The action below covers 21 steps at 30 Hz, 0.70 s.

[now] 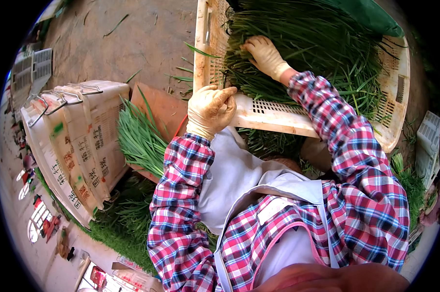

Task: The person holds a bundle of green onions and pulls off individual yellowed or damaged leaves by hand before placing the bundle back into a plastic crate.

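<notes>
My right hand (265, 56), in a pale rubber glove, reaches into a large cream plastic crate (274, 118). Its fingers touch the stem ends of long green leafy stalks, likely garlic chives (315, 54), piled inside. Whether the fingers grip any stalks is unclear. At the crate's near left corner is my left hand (211, 109), gloved alike, its fingers curled in and nothing visible in them. A bunch of green stalks (141, 137) lies beside my left forearm, on a reddish-brown board (156, 106).
White perforated crates with wire handles (77, 146) stand tilted at the left, bearing writing. More greens (128, 219) lie below them. Green sheeting (369, 14) covers the big crate's far right corner. Stray leaves lie on the brown floor (158, 40). Another crate (428, 146) stands at far right.
</notes>
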Available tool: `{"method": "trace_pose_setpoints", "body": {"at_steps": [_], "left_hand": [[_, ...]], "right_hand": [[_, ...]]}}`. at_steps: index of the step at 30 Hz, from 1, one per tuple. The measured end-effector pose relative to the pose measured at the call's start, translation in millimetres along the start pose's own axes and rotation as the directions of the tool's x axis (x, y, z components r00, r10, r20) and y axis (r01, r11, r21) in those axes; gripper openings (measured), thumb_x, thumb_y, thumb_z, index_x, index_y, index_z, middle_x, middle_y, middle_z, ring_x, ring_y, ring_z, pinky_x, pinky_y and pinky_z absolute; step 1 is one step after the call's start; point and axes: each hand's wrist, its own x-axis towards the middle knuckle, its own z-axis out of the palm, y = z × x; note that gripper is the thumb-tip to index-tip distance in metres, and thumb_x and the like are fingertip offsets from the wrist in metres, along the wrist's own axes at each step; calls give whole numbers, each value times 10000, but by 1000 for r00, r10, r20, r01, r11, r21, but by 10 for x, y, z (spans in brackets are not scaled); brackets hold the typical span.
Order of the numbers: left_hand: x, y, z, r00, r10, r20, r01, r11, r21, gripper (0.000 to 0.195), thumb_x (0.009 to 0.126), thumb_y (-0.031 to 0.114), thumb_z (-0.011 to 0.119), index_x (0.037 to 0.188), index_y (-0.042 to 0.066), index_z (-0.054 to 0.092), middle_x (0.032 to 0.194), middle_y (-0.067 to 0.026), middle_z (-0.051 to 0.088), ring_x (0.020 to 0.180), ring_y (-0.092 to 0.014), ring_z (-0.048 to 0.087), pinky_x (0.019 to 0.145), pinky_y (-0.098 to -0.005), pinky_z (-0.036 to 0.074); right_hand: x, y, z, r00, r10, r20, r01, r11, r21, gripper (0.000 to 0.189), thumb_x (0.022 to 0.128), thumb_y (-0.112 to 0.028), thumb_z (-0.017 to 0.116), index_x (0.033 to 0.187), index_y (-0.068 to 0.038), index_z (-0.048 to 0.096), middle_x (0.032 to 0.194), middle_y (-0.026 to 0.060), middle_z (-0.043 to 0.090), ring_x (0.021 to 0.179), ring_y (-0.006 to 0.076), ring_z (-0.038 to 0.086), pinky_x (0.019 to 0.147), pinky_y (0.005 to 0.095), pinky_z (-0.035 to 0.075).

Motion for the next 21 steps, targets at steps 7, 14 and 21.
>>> {"method": "trace_pose_setpoints", "body": {"at_steps": [7,14,21], "left_hand": [[30,0,-32,999,7,39,-7,1000,3,197,668,43,638,846,118,675,590,-43,575,587,-248,590,745,-368,531],[49,24,-36,998,-3,67,1,999,37,150,678,27,627,815,65,677,736,-93,664,686,-277,642,745,-351,531],[-21,-28,-37,1000,6,-2,-6,1000,16,178,659,50,650,821,115,686,595,-55,583,595,-257,597,739,-369,532]], "right_hand": [[111,-70,-160,1000,5,26,-4,1000,-21,458,714,-126,705,1153,-111,578,1047,70,580,1059,255,534,928,398,406],[444,-108,-260,928,5,372,52,988,-143,756,661,-219,735,1346,-102,438,1381,128,420,1265,303,400,1048,417,328],[853,317,-339,989,21,143,-71,933,353,597,790,-337,611,1316,-87,484,1255,166,554,1161,303,526,996,361,415]]}}
